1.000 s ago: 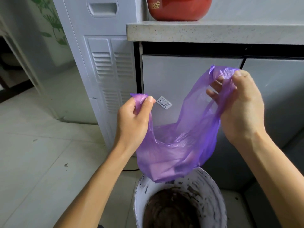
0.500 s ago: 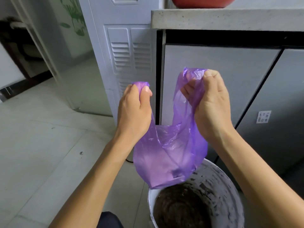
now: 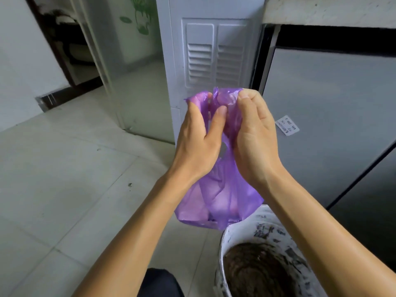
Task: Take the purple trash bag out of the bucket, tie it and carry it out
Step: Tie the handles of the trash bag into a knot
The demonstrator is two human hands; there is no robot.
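The purple trash bag [image 3: 216,200] hangs in the air, clear of the bucket and just above its left rim. My left hand [image 3: 199,142] pinches one top flap of the bag between thumb and fingers. My right hand [image 3: 255,140] grips the other flap, and both flaps meet bunched together at the top. The hands are almost touching. The white, paint-stained bucket [image 3: 227,239] stands on the floor at the lower right, dark and dirty inside. The bag's lower part looks slack, with something pale showing faintly through it.
A white appliance with vent slats [image 3: 214,61] stands straight ahead. Grey cabinet doors [image 3: 332,103] run under a stone counter [image 3: 321,11] on the right. Pale tiled floor [image 3: 64,179] stretches left toward a doorway [image 3: 70,50]. My dark-clad knee [image 3: 160,281] shows at the bottom.
My hands have come together, bringing the bag's two top flaps from wide apart to bunched against each other. The view has shifted left, so the bucket now sits further right.
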